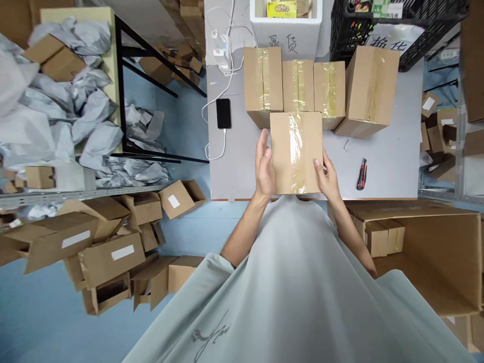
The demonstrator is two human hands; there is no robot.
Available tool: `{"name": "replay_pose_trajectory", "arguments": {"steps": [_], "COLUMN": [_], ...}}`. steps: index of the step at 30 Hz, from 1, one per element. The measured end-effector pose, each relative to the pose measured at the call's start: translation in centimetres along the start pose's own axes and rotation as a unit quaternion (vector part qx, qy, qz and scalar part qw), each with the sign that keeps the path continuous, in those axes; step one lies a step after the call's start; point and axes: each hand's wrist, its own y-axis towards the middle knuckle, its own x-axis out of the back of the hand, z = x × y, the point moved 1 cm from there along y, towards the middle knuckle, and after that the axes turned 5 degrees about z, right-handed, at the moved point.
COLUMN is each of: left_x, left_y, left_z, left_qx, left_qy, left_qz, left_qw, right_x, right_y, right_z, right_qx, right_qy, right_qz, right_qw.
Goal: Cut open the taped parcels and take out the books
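"Person in a pale grey shirt (287, 282) is standing at a pale grey, flat tabletop (401, 161), but what is getting handled?"

"A brown cardboard box (282, 156), glossy yellowish tape (297, 151) running down its upper face. It is sitting at the tabletop's near edge; whether it is resting or being lifted, I cannot tell."

"And the grip?"

"The bare right hand (328, 176) is clamping the box's right side, thumb pressing on top. The bare left hand (265, 171) is stretching flat along the left side, fingers straight; whether that palm is pressing, I cannot tell."

"What is sharing the tabletop?"

"Four more brown, taped cardboard boxes (328, 85) are lining up across its middle. A black rectangular phone (223, 113) is lying toward its left edge, a white cable (224, 141) trailing; a red-and-black utility knife (362, 174) is lying toward its right. A white foam bin (285, 33) and a black latticed plastic crate (348, 30) are standing at its far edge."

"And beyond the tabletop?"

"Grey plastic-wrapped parcels (91, 101) are piling up well to its left, and a large open cardboard carton (438, 252) is holding smaller brown boxes (395, 239) by its near right corner."
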Motion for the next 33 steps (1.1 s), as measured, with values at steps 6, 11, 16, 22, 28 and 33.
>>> {"name": "replay_pose_trajectory", "arguments": {"steps": [6,11,16,22,28,33], "left_x": [-0.2,-0.4,-0.5,-0.7,-1.4,1.7], "left_y": [0.3,0.7,0.5,0.6,0.3,0.6], "left_z": [2.1,3.9,1.9,0.5,1.6,3.5], "left_qx": [-0.022,0.011,-0.019,-0.059,-0.12,-0.102], "left_qy": [0.028,-0.015,-0.041,-0.1,-0.108,-0.021], "left_qz": [-0.012,-0.014,0.006,0.0,-0.079,-0.072], "left_qw": [0.999,1.0,0.999,0.993,0.984,0.992], "right_x": [-0.1,-0.1,0.6,0.1,-1.6,-2.7], "right_y": [0.1,0.1,0.3,0.5,-0.3,-0.9], "right_z": [-0.5,-0.1,-0.2,-0.8,-0.4,0.2], "right_qx": [0.006,0.009,0.009,0.016,0.015,0.026], "right_qy": [0.004,0.009,0.018,0.006,-0.032,-0.064], "right_qz": [0.0,0.009,0.007,0.01,0.0,0.006], "right_qw": [1.0,1.0,1.0,1.0,0.999,0.998]}}
